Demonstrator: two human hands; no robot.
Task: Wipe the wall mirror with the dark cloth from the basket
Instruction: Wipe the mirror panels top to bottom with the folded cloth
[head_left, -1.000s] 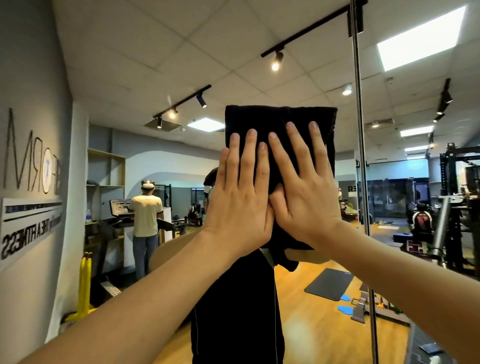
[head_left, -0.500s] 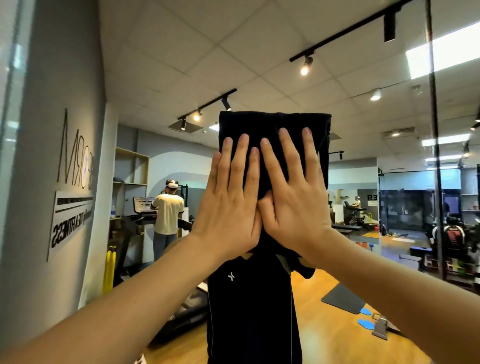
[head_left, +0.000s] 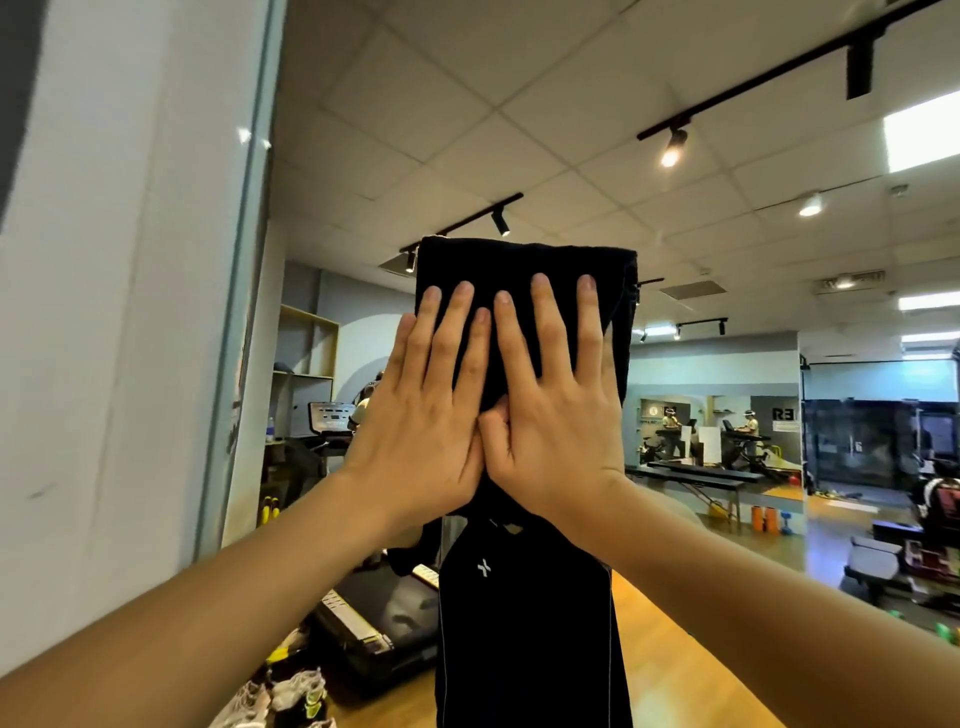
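Where fingers lie straight: left hand and right hand press dark cloth flat against wall mirror.

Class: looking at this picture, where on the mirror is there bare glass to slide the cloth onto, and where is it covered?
Bare wall mirror lies right of and above the folded dark cloth. Covered: left hand and right hand press it flat, side by side.
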